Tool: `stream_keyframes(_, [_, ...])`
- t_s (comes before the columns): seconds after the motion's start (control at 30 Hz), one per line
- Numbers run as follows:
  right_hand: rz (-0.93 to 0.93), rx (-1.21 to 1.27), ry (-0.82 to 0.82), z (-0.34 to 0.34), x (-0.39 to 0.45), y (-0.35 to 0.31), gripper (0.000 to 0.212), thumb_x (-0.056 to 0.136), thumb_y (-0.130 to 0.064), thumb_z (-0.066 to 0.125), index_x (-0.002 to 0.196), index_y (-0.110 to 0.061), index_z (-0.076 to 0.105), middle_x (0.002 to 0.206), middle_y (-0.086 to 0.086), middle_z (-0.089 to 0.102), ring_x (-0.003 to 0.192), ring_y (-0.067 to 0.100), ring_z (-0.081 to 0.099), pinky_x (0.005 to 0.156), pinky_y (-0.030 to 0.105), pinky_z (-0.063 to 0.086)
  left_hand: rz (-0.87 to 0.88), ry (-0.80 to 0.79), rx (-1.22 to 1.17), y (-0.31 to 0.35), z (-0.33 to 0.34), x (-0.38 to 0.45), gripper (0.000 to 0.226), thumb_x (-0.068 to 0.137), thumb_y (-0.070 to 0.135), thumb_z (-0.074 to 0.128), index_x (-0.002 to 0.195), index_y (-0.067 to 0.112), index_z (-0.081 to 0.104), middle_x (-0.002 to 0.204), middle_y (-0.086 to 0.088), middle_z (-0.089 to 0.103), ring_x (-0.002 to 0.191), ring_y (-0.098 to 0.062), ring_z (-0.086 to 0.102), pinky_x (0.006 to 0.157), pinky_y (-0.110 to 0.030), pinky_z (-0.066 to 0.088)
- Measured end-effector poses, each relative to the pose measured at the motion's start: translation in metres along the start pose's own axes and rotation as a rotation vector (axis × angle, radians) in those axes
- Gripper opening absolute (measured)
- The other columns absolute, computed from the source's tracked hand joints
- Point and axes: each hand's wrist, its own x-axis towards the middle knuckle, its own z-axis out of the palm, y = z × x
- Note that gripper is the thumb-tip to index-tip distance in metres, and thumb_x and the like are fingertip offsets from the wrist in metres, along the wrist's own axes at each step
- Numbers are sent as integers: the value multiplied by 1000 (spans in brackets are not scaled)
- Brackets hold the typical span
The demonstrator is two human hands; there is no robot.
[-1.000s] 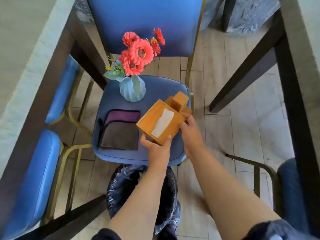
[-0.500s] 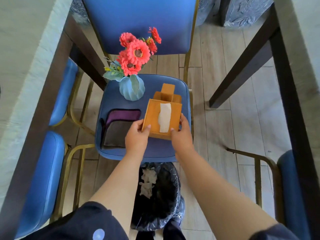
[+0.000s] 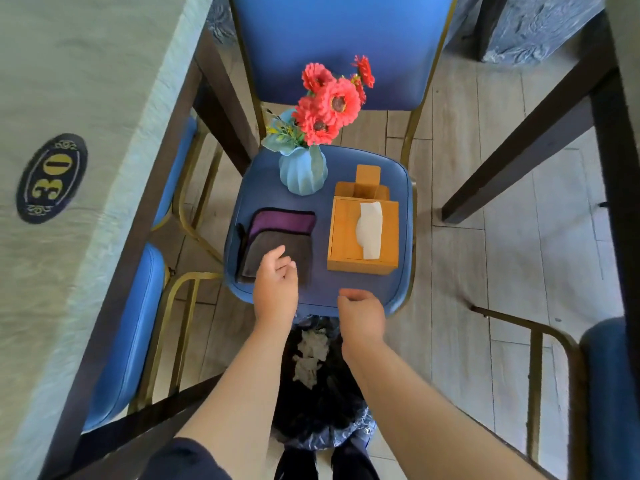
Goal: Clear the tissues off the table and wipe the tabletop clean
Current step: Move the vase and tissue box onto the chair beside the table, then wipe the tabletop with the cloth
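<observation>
A wooden tissue box [image 3: 349, 237] with a white tissue [image 3: 370, 230] sticking out stands on the right of a blue chair seat [image 3: 329, 289]. Folded grey and purple cloths [image 3: 277, 237] lie on the seat's left. My left hand [image 3: 275, 285] hovers over the near corner of the grey cloth, fingers loosely apart, holding nothing. My right hand [image 3: 362, 315] is at the seat's front edge, empty, fingers curled loosely. Below the seat a black-lined bin [image 3: 322, 403] holds crumpled tissues [image 3: 310, 355]. The pale tabletop [image 3: 69, 98] runs along the left.
A blue vase of red flowers [image 3: 304, 168] stands at the back of the seat. More blue chairs [image 3: 128, 337] with gold frames are tucked under the table on the left. Dark table legs [image 3: 526, 147] cross at right. Another blue chair [image 3: 609, 393] sits at far right.
Both hands set the tissue box down on the right of the seat and let go. The left hand moved left over the grey cloth; the right hand drew back to the seat's front edge.
</observation>
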Motion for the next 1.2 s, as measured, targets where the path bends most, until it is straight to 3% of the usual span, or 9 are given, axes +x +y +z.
stream_keyframes(0.3, [-62,-76,67,86,27,-14,36,93,-19,59,127,-11,60,124,7,65,112,26,61,96,35,48,317,-192,331,-72,-29,56,63,93,-8,45,145,26,40,152,8,36,141,-9,31,113,-26,30])
stream_keyframes(0.43, [-72,-80,150,109,34,-16,32,88,-23,67,117,-10,64,111,10,69,105,28,64,88,35,50,412,-243,387,-97,-28,71,67,87,-13,48,144,22,42,153,10,33,145,-10,24,109,-3,13])
stream_keyframes(0.6, [-81,28,69,113,24,-26,29,85,-17,65,112,-10,67,99,6,69,98,27,64,85,40,53,467,-305,485,-98,-35,77,81,84,13,70,150,33,27,156,11,29,146,-13,21,117,-36,28])
stream_keyframes(0.77, [-91,228,-102,102,-1,-46,33,80,-20,72,112,-16,65,90,3,65,82,18,56,63,28,43,428,-200,389,-64,-46,63,66,94,15,57,147,41,28,154,8,35,145,-15,25,119,-44,23])
stream_keyframes(0.83, [-143,248,-138,92,-16,-57,26,85,-20,68,110,-12,66,77,2,62,70,15,53,56,24,39,413,-182,309,-50,-58,51,58,97,15,52,145,40,32,151,-1,40,142,-21,33,119,-35,17])
stream_keyframes(0.9, [-231,214,-143,80,-35,-65,13,95,-15,56,103,-12,65,73,0,65,62,12,59,55,20,41,417,-191,271,-34,-73,33,46,99,24,50,143,35,42,135,-10,59,127,-28,51,111,-35,36])
stream_keyframes(0.93, [-288,180,-117,73,-47,-67,14,96,-12,51,104,-15,62,78,0,67,62,11,62,57,21,45,406,-186,248,-23,-81,21,38,100,30,48,138,30,51,119,-9,68,114,-27,61,96,-30,48])
stream_keyframes(1.03, [-438,-33,-80,59,-87,-61,40,91,1,44,116,-29,54,82,-1,63,68,12,59,62,24,47,379,-178,131,8,-113,-24,33,100,37,45,122,21,63,91,3,68,83,-10,62,63,-10,43])
stream_keyframes(1.2, [-735,-402,-38,45,-161,-42,39,89,-2,49,120,-25,60,113,10,46,107,29,48,88,30,43,348,-192,-91,39,-179,-110,28,100,27,48,125,29,60,106,17,63,98,9,58,81,-1,40])
